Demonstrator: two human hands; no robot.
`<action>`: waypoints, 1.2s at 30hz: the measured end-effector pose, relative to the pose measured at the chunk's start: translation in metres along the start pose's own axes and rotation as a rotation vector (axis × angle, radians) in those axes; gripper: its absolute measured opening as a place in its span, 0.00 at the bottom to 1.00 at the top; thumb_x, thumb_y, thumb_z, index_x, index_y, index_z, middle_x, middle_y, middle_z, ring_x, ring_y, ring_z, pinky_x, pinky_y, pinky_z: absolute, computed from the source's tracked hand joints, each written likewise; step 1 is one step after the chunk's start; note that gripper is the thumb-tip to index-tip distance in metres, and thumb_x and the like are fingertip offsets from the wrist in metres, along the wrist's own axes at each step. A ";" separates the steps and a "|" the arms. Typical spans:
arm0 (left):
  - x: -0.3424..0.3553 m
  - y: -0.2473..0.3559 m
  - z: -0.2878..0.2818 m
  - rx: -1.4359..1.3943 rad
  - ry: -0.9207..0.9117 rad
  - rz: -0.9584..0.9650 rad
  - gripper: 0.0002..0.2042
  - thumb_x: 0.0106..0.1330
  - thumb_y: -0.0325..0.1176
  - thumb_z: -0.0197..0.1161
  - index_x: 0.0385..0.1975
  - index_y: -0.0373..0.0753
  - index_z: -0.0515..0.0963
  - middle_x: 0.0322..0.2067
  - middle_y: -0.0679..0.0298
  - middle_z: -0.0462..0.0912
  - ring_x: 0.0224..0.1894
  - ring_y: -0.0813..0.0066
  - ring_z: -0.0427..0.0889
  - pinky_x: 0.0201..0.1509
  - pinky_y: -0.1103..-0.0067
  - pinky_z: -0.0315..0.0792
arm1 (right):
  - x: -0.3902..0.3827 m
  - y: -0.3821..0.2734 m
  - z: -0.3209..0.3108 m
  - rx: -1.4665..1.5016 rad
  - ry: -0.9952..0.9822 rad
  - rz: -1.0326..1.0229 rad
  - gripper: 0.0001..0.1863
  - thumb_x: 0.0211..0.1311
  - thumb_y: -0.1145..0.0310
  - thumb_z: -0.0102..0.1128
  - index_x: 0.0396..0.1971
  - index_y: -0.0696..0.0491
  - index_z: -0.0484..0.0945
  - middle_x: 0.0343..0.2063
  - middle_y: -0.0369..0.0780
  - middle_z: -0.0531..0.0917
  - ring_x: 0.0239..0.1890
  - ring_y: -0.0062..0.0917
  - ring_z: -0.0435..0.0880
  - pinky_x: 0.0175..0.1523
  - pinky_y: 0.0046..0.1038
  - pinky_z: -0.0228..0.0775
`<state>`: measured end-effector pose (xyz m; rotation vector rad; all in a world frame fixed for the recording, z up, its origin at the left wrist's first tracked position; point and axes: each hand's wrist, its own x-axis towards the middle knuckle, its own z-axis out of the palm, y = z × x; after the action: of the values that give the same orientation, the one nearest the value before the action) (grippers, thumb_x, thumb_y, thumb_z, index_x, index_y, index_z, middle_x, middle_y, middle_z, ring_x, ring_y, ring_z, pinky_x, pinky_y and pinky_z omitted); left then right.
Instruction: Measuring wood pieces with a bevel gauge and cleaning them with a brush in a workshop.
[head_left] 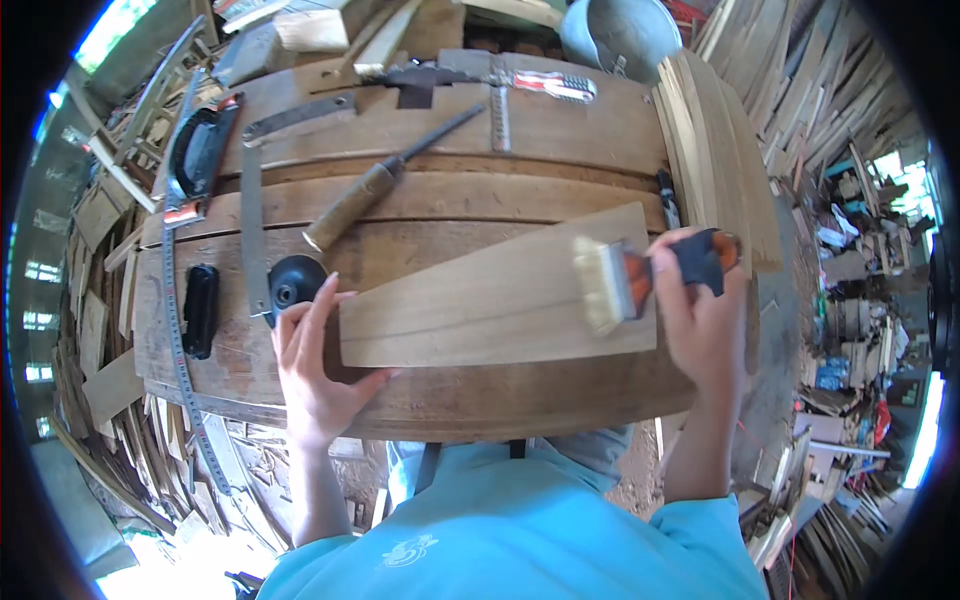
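A tapering wooden board (480, 290) with a dark grain line lies across the workbench in front of me. My left hand (322, 365) spans its narrow left end, thumb along the near edge and fingertips by the far corner. In my right hand (700, 320) is a wide flat paintbrush (632, 280) with pale bristles and an orange handle, something black around the grip. Its bristles are over the board's wide right end and smeared by motion; I cannot tell whether they touch. A round black cup-shaped object (297, 286) sits just beyond my left fingers.
Beyond the board lies a wooden-handled chisel-like tool (365, 195). At left are a hand plane-like tool (195, 155), a black block (201, 311), a metal tape (172, 300) and a sliding bevel (254, 220). Planks (710, 150) lean at right, near a bucket (620, 35). Wood scraps surround the bench.
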<state>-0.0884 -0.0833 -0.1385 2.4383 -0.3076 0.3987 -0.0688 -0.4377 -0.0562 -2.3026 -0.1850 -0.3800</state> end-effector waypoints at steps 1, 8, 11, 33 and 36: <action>0.000 0.000 -0.001 -0.011 -0.006 -0.012 0.52 0.30 0.31 0.87 0.66 0.35 0.74 0.51 0.61 0.87 0.55 0.58 0.76 0.64 0.62 0.71 | -0.006 0.004 -0.010 -0.077 0.040 0.040 0.06 0.71 0.69 0.60 0.36 0.56 0.78 0.20 0.41 0.79 0.21 0.29 0.81 0.30 0.30 0.71; -0.001 0.001 0.000 0.006 -0.035 -0.003 0.50 0.30 0.31 0.87 0.65 0.38 0.75 0.51 0.61 0.87 0.55 0.57 0.76 0.64 0.60 0.72 | -0.047 -0.028 0.014 0.045 -0.045 -0.095 0.05 0.65 0.73 0.65 0.38 0.53 0.79 0.28 0.40 0.78 0.27 0.31 0.82 0.32 0.30 0.73; 0.000 0.002 0.000 0.012 -0.045 0.012 0.50 0.30 0.33 0.88 0.65 0.38 0.76 0.51 0.61 0.86 0.55 0.56 0.75 0.64 0.60 0.72 | -0.047 -0.051 0.048 0.334 -0.119 -0.044 0.07 0.63 0.74 0.66 0.39 0.53 0.79 0.29 0.40 0.78 0.27 0.32 0.83 0.32 0.32 0.73; -0.004 0.001 0.003 0.114 -0.065 0.018 0.50 0.34 0.45 0.87 0.65 0.35 0.76 0.50 0.59 0.85 0.56 0.57 0.73 0.64 0.60 0.70 | 0.007 -0.015 0.045 -0.112 -0.113 -0.243 0.11 0.60 0.69 0.71 0.41 0.51 0.80 0.34 0.43 0.80 0.34 0.36 0.85 0.37 0.36 0.76; -0.003 0.003 0.004 0.087 -0.050 0.005 0.48 0.34 0.39 0.87 0.65 0.39 0.76 0.51 0.60 0.86 0.56 0.54 0.74 0.65 0.58 0.70 | -0.013 -0.048 0.079 -0.036 -0.197 -0.349 0.17 0.54 0.70 0.73 0.43 0.49 0.79 0.40 0.42 0.80 0.37 0.35 0.86 0.39 0.33 0.80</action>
<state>-0.0908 -0.0877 -0.1409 2.5362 -0.3245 0.3601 -0.0761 -0.3473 -0.0796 -2.3418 -0.6888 -0.3302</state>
